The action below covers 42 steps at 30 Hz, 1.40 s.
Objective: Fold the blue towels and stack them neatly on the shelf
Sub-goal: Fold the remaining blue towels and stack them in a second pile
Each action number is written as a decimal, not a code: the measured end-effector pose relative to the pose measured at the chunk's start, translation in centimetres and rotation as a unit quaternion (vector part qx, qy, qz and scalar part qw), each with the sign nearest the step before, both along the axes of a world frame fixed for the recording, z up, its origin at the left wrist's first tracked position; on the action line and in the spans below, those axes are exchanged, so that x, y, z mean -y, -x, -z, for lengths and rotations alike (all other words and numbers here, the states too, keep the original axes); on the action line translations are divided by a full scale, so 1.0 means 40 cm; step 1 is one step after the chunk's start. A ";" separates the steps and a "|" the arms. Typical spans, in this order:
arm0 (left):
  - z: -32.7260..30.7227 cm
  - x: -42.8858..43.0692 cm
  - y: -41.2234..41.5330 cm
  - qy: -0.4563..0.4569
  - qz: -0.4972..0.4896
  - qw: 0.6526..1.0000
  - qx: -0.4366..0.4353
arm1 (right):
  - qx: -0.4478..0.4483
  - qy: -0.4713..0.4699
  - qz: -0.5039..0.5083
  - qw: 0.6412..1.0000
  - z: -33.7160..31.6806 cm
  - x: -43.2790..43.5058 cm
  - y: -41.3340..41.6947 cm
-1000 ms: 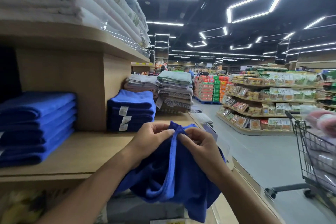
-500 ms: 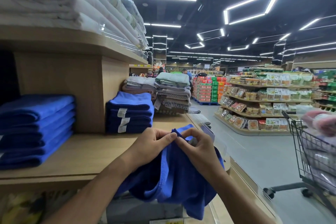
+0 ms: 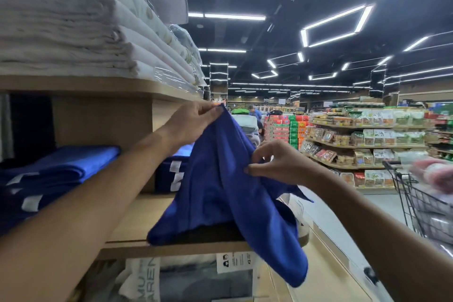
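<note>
Blue towel (image 3: 220,184) hangs between the hands, its lower edge draped on the shelf (image 3: 133,219). Left hand (image 3: 193,122) pinches the top corner; right hand (image 3: 277,162) pinches a side edge.

Blue towel (image 3: 220,179) hangs unfolded, hem over shelf (image 3: 137,223) edge — folded stacks (image 3: 61,162) behind.

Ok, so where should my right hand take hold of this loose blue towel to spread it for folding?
Probably the free corner jutting right, just below your right hand, coming from the right. Your left hand pinches the top corner of the blue towel, and the rest hangs bunched onto the shelf, so pulling those corners apart should stretch one edge flat.
</note>
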State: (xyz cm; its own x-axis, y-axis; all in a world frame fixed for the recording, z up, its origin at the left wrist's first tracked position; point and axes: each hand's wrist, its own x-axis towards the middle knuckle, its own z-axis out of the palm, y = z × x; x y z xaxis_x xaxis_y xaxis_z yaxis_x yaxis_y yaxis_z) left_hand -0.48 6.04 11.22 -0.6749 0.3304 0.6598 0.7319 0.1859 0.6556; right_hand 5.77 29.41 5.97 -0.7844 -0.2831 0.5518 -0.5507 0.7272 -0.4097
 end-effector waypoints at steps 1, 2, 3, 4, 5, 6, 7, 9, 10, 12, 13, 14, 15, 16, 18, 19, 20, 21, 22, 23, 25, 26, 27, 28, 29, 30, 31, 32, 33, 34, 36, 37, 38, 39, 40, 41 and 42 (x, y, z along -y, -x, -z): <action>-0.024 -0.001 -0.005 -0.007 -0.007 1.000 -0.005 | 0.019 -0.021 0.007 1.000 -0.010 0.000 -0.006; -0.048 -0.001 -0.009 -0.014 -0.015 1.000 -0.017 | 0.034 -0.040 0.013 0.999 -0.016 0.000 -0.012; -0.070 0.000 -0.012 -0.021 -0.025 0.999 -0.034 | 0.047 -0.054 0.022 0.997 -0.018 -0.003 -0.017; -0.091 0.002 -0.015 -0.030 -0.039 0.997 -0.051 | 0.060 -0.066 0.034 0.995 -0.017 -0.007 -0.021; -0.110 0.007 -0.020 -0.039 -0.054 0.995 -0.068 | 0.074 -0.075 0.043 0.994 -0.014 -0.010 -0.026; -0.129 0.012 -0.024 -0.042 -0.076 0.992 -0.089 | 0.086 -0.082 0.052 0.992 -0.011 -0.015 -0.031; -0.144 0.019 -0.028 -0.036 -0.106 0.987 -0.115 | 0.098 -0.089 0.058 0.989 -0.008 -0.021 -0.035; -0.165 0.034 -0.034 -0.005 -0.171 0.970 -0.170 | 0.127 -0.093 0.053 0.986 -0.007 -0.033 -0.050; -0.171 0.043 -0.040 0.013 -0.199 0.960 -0.196 | 0.136 -0.093 0.049 0.985 -0.006 -0.037 -0.057; -0.177 0.060 -0.055 0.035 -0.241 0.938 -0.245 | 0.135 -0.092 0.058 0.985 -0.004 -0.049 -0.067; -0.178 0.070 -0.063 0.034 -0.259 0.928 -0.266 | 0.138 -0.084 0.064 0.985 0.000 -0.054 -0.072; -0.180 0.082 -0.071 0.028 -0.277 0.917 -0.284 | 0.143 -0.059 0.063 0.986 0.003 -0.059 -0.077; -0.181 0.094 -0.081 0.024 -0.291 0.907 -0.303 | 0.145 -0.020 0.055 0.988 0.006 -0.065 -0.080; -0.181 0.109 -0.089 0.025 -0.301 0.897 -0.322 | 0.143 0.021 0.042 0.989 0.008 -0.073 -0.084; -0.178 0.141 -0.105 0.040 -0.313 0.877 -0.362 | 0.142 0.082 0.014 0.986 0.003 -0.088 -0.097; -0.175 0.159 -0.115 0.044 -0.318 0.868 -0.379 | 0.143 0.105 0.000 0.984 0.000 -0.098 -0.102; -0.170 0.179 -0.124 0.046 -0.322 0.861 -0.392 | 0.147 0.132 -0.018 0.980 -0.004 -0.112 -0.106; -0.164 0.200 -0.134 0.047 -0.326 0.855 -0.400 | 0.155 0.161 -0.040 0.974 -0.008 -0.127 -0.109; -0.156 0.223 -0.144 0.048 -0.329 0.853 -0.403 | 0.160 0.190 -0.063 0.967 -0.011 -0.140 -0.115; -0.147 0.245 -0.155 0.050 -0.329 0.852 -0.403 | 0.160 0.214 -0.084 0.960 -0.017 -0.149 -0.122; -0.129 0.285 -0.174 0.044 -0.318 0.862 -0.392 | 0.142 0.253 -0.113 0.950 -0.036 -0.153 -0.140; -0.120 0.301 -0.183 0.027 -0.306 0.876 -0.373 | 0.127 0.278 -0.128 0.943 -0.048 -0.148 -0.149; -0.115 0.317 -0.192 -0.011 -0.285 0.896 -0.339 | 0.113 0.314 -0.151 0.930 -0.063 -0.140 -0.160; -0.110 0.332 -0.202 -0.074 -0.249 0.924 -0.281 | 0.098 0.354 -0.182 0.912 -0.079 -0.130 -0.169; -0.106 0.346 -0.212 -0.145 -0.199 0.948 -0.204 | 0.089 0.395 -0.213 0.890 -0.094 -0.120 -0.177; -0.100 0.360 -0.217 -0.206 -0.148 0.960 -0.120 | 0.085 0.430 -0.230 0.869 -0.109 -0.113 -0.181; -0.092 0.376 -0.214 -0.236 -0.112 0.963 -0.059 | 0.091 0.452 -0.226 0.858 -0.121 -0.104 -0.181; -0.080 0.381 -0.211 -0.241 -0.099 0.965 -0.027 | 0.109 0.455 -0.204 0.860 -0.129 -0.095 -0.177; -0.066 0.385 -0.198 -0.232 -0.105 0.967 -0.025 | 0.135 0.449 -0.165 0.867 -0.130 -0.087 -0.165; -0.046 0.382 -0.190 -0.223 -0.119 0.967 -0.033 | 0.168 0.443 -0.121 0.872 -0.122 -0.081 -0.147; 0.011 0.376 -0.156 -0.192 -0.141 0.970 -0.051 | 0.222 0.438 -0.037 0.870 -0.085 -0.072 -0.103; 0.045 0.378 -0.129 -0.169 -0.147 0.973 -0.055 | 0.234 0.424 -0.002 0.875 -0.056 -0.073 -0.078; 0.084 0.379 -0.103 -0.138 -0.153 0.977 -0.052 | 0.235 0.405 0.032 0.883 -0.024 -0.078 -0.050; 0.123 0.383 -0.075 -0.106 -0.160 0.980 -0.049 | 0.232 0.382 0.060 0.893 0.008 -0.081 -0.029; 0.162 0.387 -0.049 -0.082 -0.168 0.981 -0.040 | 0.235 0.354 0.081 0.902 0.040 -0.083 -0.010; 0.197 0.391 -0.023 -0.061 -0.181 0.981 -0.029 | 0.245 0.326 0.098 0.908 0.070 -0.088 0.008; 0.229 0.393 0.000 -0.034 -0.195 0.980 -0.023 | 0.261 0.304 0.114 0.909 0.094 -0.094 0.027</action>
